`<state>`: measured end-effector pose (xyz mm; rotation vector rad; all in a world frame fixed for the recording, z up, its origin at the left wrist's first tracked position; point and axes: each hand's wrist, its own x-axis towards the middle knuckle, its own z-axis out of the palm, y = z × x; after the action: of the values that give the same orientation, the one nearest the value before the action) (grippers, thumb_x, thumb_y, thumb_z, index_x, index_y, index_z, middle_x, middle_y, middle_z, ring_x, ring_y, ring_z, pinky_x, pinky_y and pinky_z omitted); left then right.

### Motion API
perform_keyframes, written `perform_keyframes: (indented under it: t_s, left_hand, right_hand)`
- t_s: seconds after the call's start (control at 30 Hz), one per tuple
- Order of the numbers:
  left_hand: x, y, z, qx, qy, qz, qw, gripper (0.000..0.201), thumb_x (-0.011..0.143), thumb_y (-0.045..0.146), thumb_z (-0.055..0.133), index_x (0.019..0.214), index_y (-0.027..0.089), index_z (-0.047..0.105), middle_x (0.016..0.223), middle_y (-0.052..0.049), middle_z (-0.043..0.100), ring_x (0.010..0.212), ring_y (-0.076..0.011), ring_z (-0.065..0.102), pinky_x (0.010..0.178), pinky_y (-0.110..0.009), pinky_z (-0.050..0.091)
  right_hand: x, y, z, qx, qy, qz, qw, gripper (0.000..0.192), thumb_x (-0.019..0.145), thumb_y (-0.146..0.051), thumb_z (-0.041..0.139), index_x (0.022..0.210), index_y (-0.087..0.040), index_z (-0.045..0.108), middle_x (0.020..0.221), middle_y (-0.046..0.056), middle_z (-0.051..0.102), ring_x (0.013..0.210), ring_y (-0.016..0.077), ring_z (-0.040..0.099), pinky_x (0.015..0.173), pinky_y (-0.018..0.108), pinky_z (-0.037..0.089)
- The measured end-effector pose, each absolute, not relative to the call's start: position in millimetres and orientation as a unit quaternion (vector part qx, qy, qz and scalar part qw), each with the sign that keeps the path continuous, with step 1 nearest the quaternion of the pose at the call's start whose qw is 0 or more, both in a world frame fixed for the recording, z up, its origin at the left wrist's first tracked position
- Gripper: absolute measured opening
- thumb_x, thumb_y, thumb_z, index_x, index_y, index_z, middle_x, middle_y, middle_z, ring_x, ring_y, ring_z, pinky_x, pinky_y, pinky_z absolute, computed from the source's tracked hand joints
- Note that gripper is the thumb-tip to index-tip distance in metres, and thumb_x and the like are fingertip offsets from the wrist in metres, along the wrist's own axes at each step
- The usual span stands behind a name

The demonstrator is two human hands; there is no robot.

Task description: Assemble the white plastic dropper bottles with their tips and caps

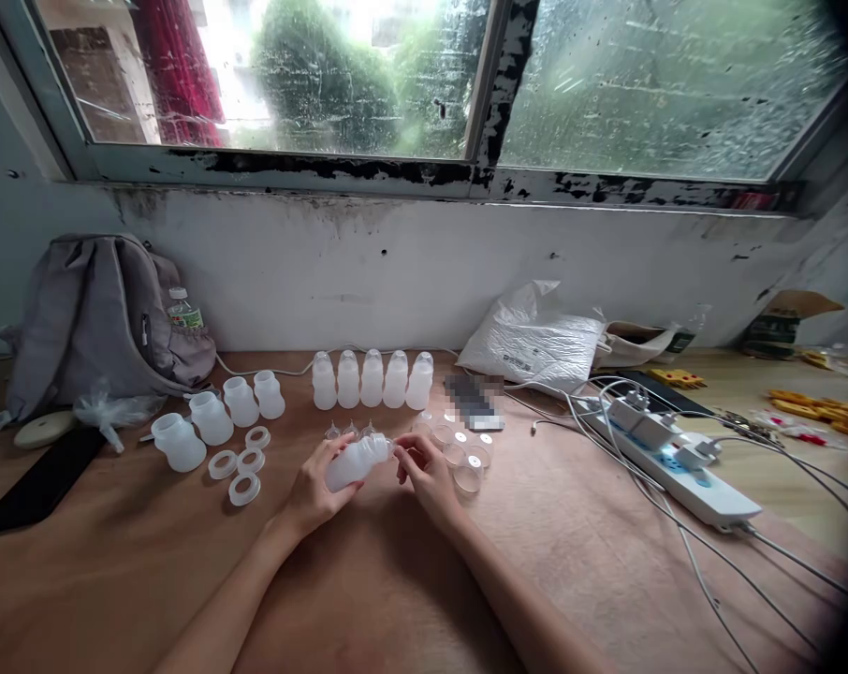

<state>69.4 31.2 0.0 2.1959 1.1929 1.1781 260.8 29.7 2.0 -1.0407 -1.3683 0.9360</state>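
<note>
Held bottle: a small translucent white bottle (pixel 358 461) lies on its side just above the wooden surface (pixel 396 580), neck pointing right, in front of the row of five.
Left hand: the left hand (pixel 316 487) wraps its fingers around the body of the held bottle.
Right hand: the right hand (pixel 424 473) pinches at the neck end of the held bottle with thumb and forefinger narrowed; what sits between them is too small to tell.
Row of five: five capped bottles (pixel 372 379) stand upright, side by side, just behind the held bottle.
Open bottles: four uncapped bottles (pixel 213 418) stand in a slanting line to the left of the held bottle.
Rings: four white rings (pixel 245 463) lie flat, just in front of the open bottles.
Clear cups: small clear cups (pixel 466 459) cluster just right of the held bottle.
Backpack: a grey backpack (pixel 94 318) leans against the wall, far left of the held bottle.
Power strip: a white power strip (pixel 677 463) with plugs lies well to the right of the held bottle.
</note>
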Motion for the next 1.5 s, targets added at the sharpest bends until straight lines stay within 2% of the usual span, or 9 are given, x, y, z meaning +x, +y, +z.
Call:
perform_keyframes:
  t_s: [0.43,0.63,0.8,1.03,1.13,1.23,1.3,1.37,1.5]
  left_hand:
    - [56.5,30.9,1.9,0.829,0.384,0.374,0.158,0.048,0.066,0.021,0.059,0.112,0.023,0.046,0.104,-0.003,0.060,0.092,-0.0184,0.057,0.079,-0.028,0.046]
    - [58.7,28.7,3.4,0.833,0.370,0.375,0.168,0.049,0.066,0.021,0.059,0.113,0.023,0.047,0.109,-0.004,0.059,0.097,-0.0191,0.056,0.084,-0.031,0.045]
    - [58.9,26.4,6.1,0.844,0.350,0.370,0.166,0.049,0.065,0.021,0.060,0.113,0.022,0.048,0.107,-0.005,0.059,0.096,-0.0194,0.057,0.084,-0.031,0.046]
    - [60.4,23.9,7.4,0.837,0.350,0.373,0.193,0.049,0.065,0.022,0.060,0.113,0.022,0.049,0.108,-0.005,0.059,0.095,-0.0197,0.057,0.084,-0.032,0.046]
    - [66.5,20.9,8.7,0.809,0.376,0.377,0.248,0.048,0.065,0.025,0.061,0.111,0.022,0.051,0.108,-0.005,0.060,0.095,-0.0203,0.056,0.083,-0.032,0.045]
    - [75.1,17.9,13.3,0.731,0.419,0.386,0.375,0.045,0.066,0.031,0.063,0.108,0.019,0.054,0.103,-0.006,0.062,0.091,-0.0209,0.057,0.077,-0.030,0.047]
    - [79.2,16.6,17.1,0.671,0.414,0.391,0.475,0.041,0.068,0.034,0.060,0.105,0.017,0.056,0.099,-0.006,0.062,0.090,-0.0209,0.057,0.074,-0.028,0.046]
    - [80.9,15.8,20.2,0.617,0.387,0.381,0.570,0.038,0.071,0.035,0.057,0.104,0.015,0.056,0.095,-0.007,0.062,0.086,-0.0198,0.058,0.069,-0.026,0.046]
    - [81.0,14.8,21.4,0.543,0.352,0.331,0.686,0.040,0.073,0.040,0.055,0.105,0.016,0.056,0.087,-0.006,0.062,0.069,-0.0152,0.059,0.057,-0.023,0.045]
  right_hand:
    - [269.6,32.4,-2.2,-0.467,-0.656,0.329,0.493,0.016,0.078,-0.036,0.050,0.080,-0.020,0.053,0.065,-0.001,0.053,0.049,0.0103,0.048,0.045,0.023,0.039]
    - [275.9,32.9,1.7,-0.470,-0.693,0.300,0.457,0.023,0.080,-0.038,0.049,0.070,-0.018,0.053,0.056,-0.002,0.048,0.048,0.0099,0.042,0.045,0.022,0.034]
    - [275.3,31.5,4.5,-0.483,-0.708,0.280,0.432,0.042,0.083,-0.042,0.041,0.049,-0.017,0.040,0.046,-0.004,0.036,0.045,0.0082,0.034,0.043,0.022,0.025]
    - [272.6,30.2,7.0,-0.460,-0.689,0.346,0.440,0.038,0.080,-0.043,0.045,0.054,-0.019,0.035,0.052,-0.005,0.031,0.048,0.0081,0.030,0.045,0.022,0.023]
    - [270.1,30.4,5.4,-0.472,-0.636,0.404,0.456,0.043,0.079,-0.048,0.044,0.050,-0.019,0.033,0.047,-0.006,0.029,0.044,0.0079,0.027,0.041,0.022,0.020]
    - [267.4,27.6,10.0,-0.460,-0.565,0.459,0.509,0.037,0.077,-0.050,0.047,0.057,-0.019,0.044,0.050,-0.005,0.037,0.044,0.0088,0.034,0.041,0.021,0.027]
    - [266.4,24.1,16.5,-0.421,-0.532,0.503,0.536,0.027,0.075,-0.047,0.053,0.079,-0.020,0.055,0.065,-0.001,0.051,0.056,0.0120,0.047,0.050,0.023,0.038]
    - [266.2,20.7,22.6,-0.374,-0.522,0.559,0.525,0.033,0.073,-0.041,0.058,0.101,-0.023,0.056,0.085,0.003,0.058,0.076,0.0161,0.053,0.066,0.027,0.043]
    - [266.6,18.5,25.2,-0.335,-0.527,0.617,0.479,0.030,0.073,-0.035,0.059,0.099,-0.020,0.062,0.090,0.005,0.062,0.086,0.0189,0.053,0.077,0.031,0.040]
